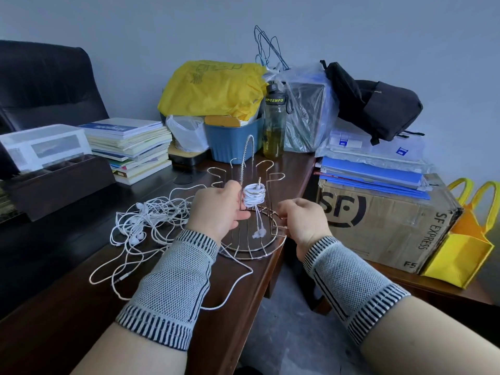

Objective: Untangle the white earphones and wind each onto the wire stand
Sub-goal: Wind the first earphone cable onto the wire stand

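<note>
Single view from my head, angled forward and down, close over my left hand [220, 209], right hand [300, 220] and the desk [67, 307].

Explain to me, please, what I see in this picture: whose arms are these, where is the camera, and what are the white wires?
There is no machine here. A person wears a camera on the head, so the one picture looks forward and down at their own two hands. The left hand grips a prong of the wire stand beside a wound coil of white earphone cable, whose earbuds hang below. The right hand holds the stand's right side. On the dark desk, left of the stand, lies a tangled heap of more white earphones. Books, bags and a bottle stand behind.
</note>
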A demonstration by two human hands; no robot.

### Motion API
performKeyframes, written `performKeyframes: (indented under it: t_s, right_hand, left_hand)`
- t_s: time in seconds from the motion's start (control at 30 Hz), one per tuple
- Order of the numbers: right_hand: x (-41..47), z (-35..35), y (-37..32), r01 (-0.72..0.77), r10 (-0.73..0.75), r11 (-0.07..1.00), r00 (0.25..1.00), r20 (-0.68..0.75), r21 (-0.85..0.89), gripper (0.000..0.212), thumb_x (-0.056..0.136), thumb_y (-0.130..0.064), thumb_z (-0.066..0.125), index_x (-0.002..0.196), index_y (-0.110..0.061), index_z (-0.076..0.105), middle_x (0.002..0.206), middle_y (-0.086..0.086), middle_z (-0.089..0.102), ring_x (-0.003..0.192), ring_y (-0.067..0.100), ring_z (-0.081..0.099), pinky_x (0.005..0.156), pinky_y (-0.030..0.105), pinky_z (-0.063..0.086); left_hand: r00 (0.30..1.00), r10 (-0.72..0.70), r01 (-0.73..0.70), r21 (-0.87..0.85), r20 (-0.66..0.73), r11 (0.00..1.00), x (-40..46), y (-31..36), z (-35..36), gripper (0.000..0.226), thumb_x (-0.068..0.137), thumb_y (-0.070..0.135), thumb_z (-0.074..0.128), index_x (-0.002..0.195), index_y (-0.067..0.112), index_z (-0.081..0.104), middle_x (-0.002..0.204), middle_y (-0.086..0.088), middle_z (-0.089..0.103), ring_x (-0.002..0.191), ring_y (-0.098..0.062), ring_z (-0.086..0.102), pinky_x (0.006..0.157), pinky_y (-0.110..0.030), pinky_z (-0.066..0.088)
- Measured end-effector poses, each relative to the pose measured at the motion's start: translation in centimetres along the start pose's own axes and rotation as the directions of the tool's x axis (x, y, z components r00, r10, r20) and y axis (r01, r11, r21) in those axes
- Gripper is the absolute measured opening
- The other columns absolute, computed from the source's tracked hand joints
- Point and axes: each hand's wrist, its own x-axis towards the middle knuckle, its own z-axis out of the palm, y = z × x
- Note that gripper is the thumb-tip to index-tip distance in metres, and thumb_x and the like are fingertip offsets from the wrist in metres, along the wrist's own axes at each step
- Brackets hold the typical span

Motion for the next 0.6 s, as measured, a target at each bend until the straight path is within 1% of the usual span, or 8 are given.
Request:
performKeyframes:
  t_s: [0.03, 0.1, 0.17, 0.2, 0.27, 0.4, 0.5, 0.6]
  right_hand:
    - [0.0, -0.2, 0.4, 0.094, -0.095, 0.981, 0.995, 0.0, -0.168, 0.018, 0.084, -0.01, 0.057, 0.1, -0.01, 0.067, 0.088, 0.001, 0.066, 0.067, 0.012, 0.057, 0.064, 0.025, 0.049]
    - [-0.2, -0.4, 0.8, 0.279, -0.241, 0.869, 0.96, 0.143, -0.408, 0.045, 0.082, -0.008, 0.062, 0.126, -0.016, 0.056, 0.116, -0.003, 0.061, 0.093, 0.01, 0.059, 0.081, 0.024, 0.049]
    - [-0.1, -0.4, 1.1, 0.368, -0.242, 0.779, 0.923, 0.297, -0.508, 0.065, 0.08, -0.01, 0.067, 0.14, -0.018, 0.042, 0.135, 0.0, 0.052, 0.115, 0.015, 0.054, 0.095, 0.026, 0.045]
    - [0.1, -0.4, 1.3, 0.379, -0.212, 0.751, 0.914, 0.347, -0.54, 0.071, 0.079, -0.012, 0.068, 0.143, -0.019, 0.039, 0.139, 0.001, 0.049, 0.121, 0.018, 0.052, 0.1, 0.029, 0.044]
    - [0.2, -0.5, 1.9, 0.372, -0.143, 0.716, 0.907, 0.397, -0.591, 0.072, 0.077, -0.018, 0.07, 0.143, -0.019, 0.039, 0.139, 0.002, 0.051, 0.12, 0.019, 0.053, 0.104, 0.032, 0.043]
    - [0.0, -0.3, 3.2, 0.412, -0.212, 0.593, 0.909, 0.359, -0.692, 0.058, 0.082, -0.031, 0.068, 0.136, -0.022, 0.05, 0.131, -0.005, 0.059, 0.125, 0.018, 0.046, 0.107, 0.026, 0.037]
    - [-0.2, 0.3, 3.4, 0.421, -0.256, 0.517, 0.907, 0.335, -0.746, 0.054, 0.084, -0.043, 0.065, 0.134, -0.023, 0.053, 0.13, -0.007, 0.058, 0.124, 0.019, 0.043, 0.106, 0.027, 0.036]
    - [-0.4, 0.8, 3.5, 0.422, -0.259, 0.416, 0.904, 0.34, -0.805, 0.055, 0.086, -0.052, 0.06, 0.132, -0.023, 0.052, 0.128, -0.005, 0.056, 0.12, 0.02, 0.042, 0.104, 0.028, 0.037]
  left_hand:
    - [0.999, 0.047, -0.046, 0.056, -0.013, 0.997, 0.2, -0.2, -0.1, 0.033, 0.095, 0.025, 0.047, 0.092, 0.002, 0.071, 0.087, -0.008, 0.075, 0.065, -0.011, 0.073, 0.073, -0.037, 0.057]
    - [0.992, 0.127, -0.124, 0.125, -0.016, 0.984, 0.4, -0.8, -0.3, 0.025, 0.093, 0.018, 0.052, 0.08, 0.009, 0.072, 0.079, -0.003, 0.075, 0.068, -0.011, 0.073, 0.085, -0.046, 0.057]
    - [0.99, 0.138, -0.135, 0.102, -0.017, 0.986, 0.7, -1.5, -0.4, 0.021, 0.09, 0.013, 0.057, 0.078, 0.018, 0.073, 0.075, 0.007, 0.074, 0.071, -0.007, 0.072, 0.082, -0.043, 0.056]
    - [0.992, 0.122, -0.121, 0.042, -0.023, 0.992, 0.8, -1.7, -0.5, 0.02, 0.089, 0.009, 0.059, 0.081, 0.019, 0.074, 0.076, 0.009, 0.073, 0.073, -0.006, 0.072, 0.077, -0.035, 0.054]
    - [0.998, 0.059, -0.059, -0.147, -0.006, 0.987, 0.9, -2.3, -0.7, 0.022, 0.091, 0.004, 0.058, 0.088, 0.02, 0.074, 0.082, 0.008, 0.073, 0.081, -0.008, 0.069, 0.074, -0.025, 0.049]
    - [0.999, -0.019, 0.031, -0.425, 0.032, 0.904, 1.4, -3.1, -0.9, 0.022, 0.096, -0.001, 0.053, 0.095, 0.016, 0.067, 0.1, -0.002, 0.072, 0.097, -0.013, 0.067, 0.082, -0.028, 0.051]
    - [0.997, -0.054, 0.024, -0.487, -0.047, 0.873, 1.9, -3.7, -0.8, 0.024, 0.096, -0.005, 0.05, 0.095, 0.014, 0.065, 0.103, -0.004, 0.071, 0.097, -0.012, 0.067, 0.077, -0.026, 0.052]
    - [0.985, -0.059, -0.01, -0.39, -0.164, 0.921, 2.3, -3.7, -0.8, 0.027, 0.095, -0.002, 0.048, 0.088, 0.018, 0.065, 0.095, 0.001, 0.072, 0.087, -0.008, 0.068, 0.071, -0.022, 0.049]
